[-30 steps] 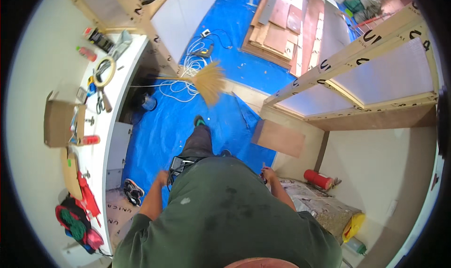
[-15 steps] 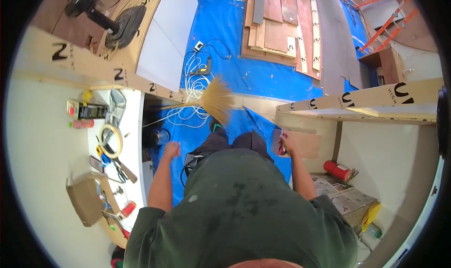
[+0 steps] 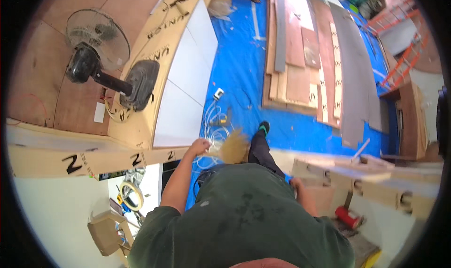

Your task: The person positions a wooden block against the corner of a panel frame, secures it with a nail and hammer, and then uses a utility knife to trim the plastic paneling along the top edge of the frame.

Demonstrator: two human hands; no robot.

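Observation:
My left hand (image 3: 200, 147) hangs in front of the long edge of the board ledge, its fingers curled in and nothing visible in them. Just right of it is a straw broom (image 3: 234, 147), lying over a heap of white cable (image 3: 213, 129). My right hand (image 3: 297, 184) is low beside my right hip, partly hidden by the shirt, with its fingers closed. The red-handled tool with a flat grey blade seen in it half a second ago is mostly out of sight now. My shod foot (image 3: 264, 127) is out in front on the blue sheet.
A black fan (image 3: 97, 71) stands on the ledge at left. Stacked boards (image 3: 289, 96) lie ahead on the blue sheet (image 3: 239, 71). At right are a blurred wooden ledge (image 3: 366, 174), a red extinguisher (image 3: 348, 218) and an orange ladder (image 3: 399, 57). A tape roll (image 3: 131, 196) lies at left.
I have stepped forward, so the fan and more of the boards show. My left hand has come up and right beside the broom; my right hand has dropped back toward my hip.

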